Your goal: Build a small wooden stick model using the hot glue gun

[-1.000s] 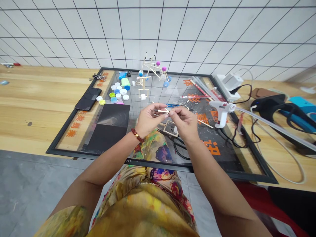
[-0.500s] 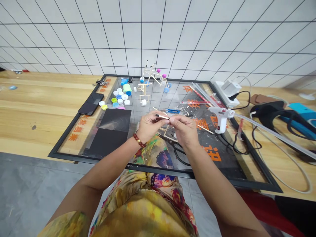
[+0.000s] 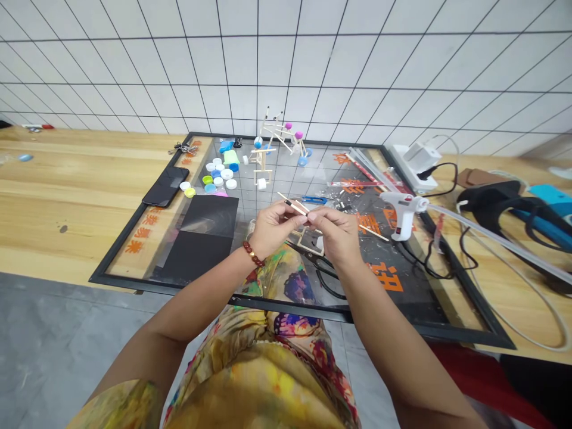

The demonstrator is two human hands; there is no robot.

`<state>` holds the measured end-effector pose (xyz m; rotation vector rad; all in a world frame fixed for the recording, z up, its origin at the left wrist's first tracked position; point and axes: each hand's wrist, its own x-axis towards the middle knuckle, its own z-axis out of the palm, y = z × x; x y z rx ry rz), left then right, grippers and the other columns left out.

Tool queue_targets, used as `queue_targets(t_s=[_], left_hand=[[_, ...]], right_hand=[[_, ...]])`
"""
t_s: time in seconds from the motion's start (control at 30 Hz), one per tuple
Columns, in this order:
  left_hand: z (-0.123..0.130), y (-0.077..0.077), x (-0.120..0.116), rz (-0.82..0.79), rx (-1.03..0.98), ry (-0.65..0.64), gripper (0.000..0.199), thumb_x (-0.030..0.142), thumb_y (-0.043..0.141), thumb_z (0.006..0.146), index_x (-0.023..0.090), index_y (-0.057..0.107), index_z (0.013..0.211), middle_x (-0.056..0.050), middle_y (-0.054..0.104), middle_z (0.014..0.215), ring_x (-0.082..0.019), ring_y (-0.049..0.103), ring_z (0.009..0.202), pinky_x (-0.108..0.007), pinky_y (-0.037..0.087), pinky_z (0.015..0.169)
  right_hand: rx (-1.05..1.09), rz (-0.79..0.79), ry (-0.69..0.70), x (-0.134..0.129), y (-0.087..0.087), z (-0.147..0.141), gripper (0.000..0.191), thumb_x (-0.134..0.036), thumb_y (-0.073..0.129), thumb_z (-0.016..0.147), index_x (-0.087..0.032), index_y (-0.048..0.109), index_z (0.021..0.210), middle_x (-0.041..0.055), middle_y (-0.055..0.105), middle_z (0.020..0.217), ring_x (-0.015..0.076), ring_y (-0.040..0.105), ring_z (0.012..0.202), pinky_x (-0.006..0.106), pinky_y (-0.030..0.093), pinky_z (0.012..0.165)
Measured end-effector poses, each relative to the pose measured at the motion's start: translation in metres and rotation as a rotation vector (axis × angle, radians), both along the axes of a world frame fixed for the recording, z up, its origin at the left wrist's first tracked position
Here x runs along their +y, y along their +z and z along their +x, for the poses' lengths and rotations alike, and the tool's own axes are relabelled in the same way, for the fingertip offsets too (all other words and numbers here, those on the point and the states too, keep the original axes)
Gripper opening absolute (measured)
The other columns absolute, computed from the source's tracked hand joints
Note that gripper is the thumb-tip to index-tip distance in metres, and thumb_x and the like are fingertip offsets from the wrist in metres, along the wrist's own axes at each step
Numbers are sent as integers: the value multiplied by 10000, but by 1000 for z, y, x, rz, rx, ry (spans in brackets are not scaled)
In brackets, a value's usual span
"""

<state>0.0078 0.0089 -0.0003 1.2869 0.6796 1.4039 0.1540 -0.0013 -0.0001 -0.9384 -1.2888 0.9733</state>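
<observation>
My left hand (image 3: 276, 229), with a beaded bracelet at its wrist, pinches thin pale sticks (image 3: 297, 207), at least one of them dark-tipped. Close against it, my right hand (image 3: 334, 231) has its thumb and fingers closed on the other end of the sticks. Both sets of fingertips nearly meet above the glass board. Beneath the hands lie black-handled scissors (image 3: 329, 280) and a small stick frame (image 3: 308, 243), both partly covered. A blue cutter (image 3: 314, 199) lies just beyond. Farther back stands a stick figure (image 3: 263, 156) with small round caps.
Coloured caps (image 3: 226, 174), black sheets (image 3: 199, 256) and a phone (image 3: 165, 186) are on the left. A white glue gun (image 3: 403, 215) with its cable, a power strip (image 3: 409, 170) and clear glue sticks (image 3: 364, 167) are on the right. A tiled wall closes the back.
The dark-tipped stick has turned to a steeper slant between my fingers. Both hands stay almost in place, and the view has shifted slightly.
</observation>
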Motion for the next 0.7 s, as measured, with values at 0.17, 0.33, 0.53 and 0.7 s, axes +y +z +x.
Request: queue_targets(t_s=[0.17,0.33,0.53,0.7], left_hand=[[2,-1,0,-120,-17,-58,341,422,830,655,159,688,817,-19,690,779,-113,644,681,-240,510,620],[3,3,-1,-136,-46,-79,337,417,839,641,158,684,792,-27,698,839,-88,613,628,-232,496,581],[4,-2,2,-96,-70,-18,320,411,840,636,158,681,749,-24,692,806,-84,604,619,-229,503,583],[2,-8,5,-53,24,43,238,324,817,667,155,690,776,-41,699,831,-112,636,704,-248,527,658]], right_hand=[[3,-16,7,1,-2,0,169,-299,697,787,-218,707,639,-31,615,596,124,519,610,276,401,637],[1,-24,19,3,-5,0,189,-335,692,795,-216,698,649,-28,615,608,125,519,615,272,402,634],[-44,-41,9,1,-5,-4,261,-419,665,817,-209,684,664,-18,589,617,134,517,632,277,411,646],[-44,-47,-4,0,0,-6,227,-399,694,776,-200,669,672,-17,604,650,130,521,653,279,415,680]])
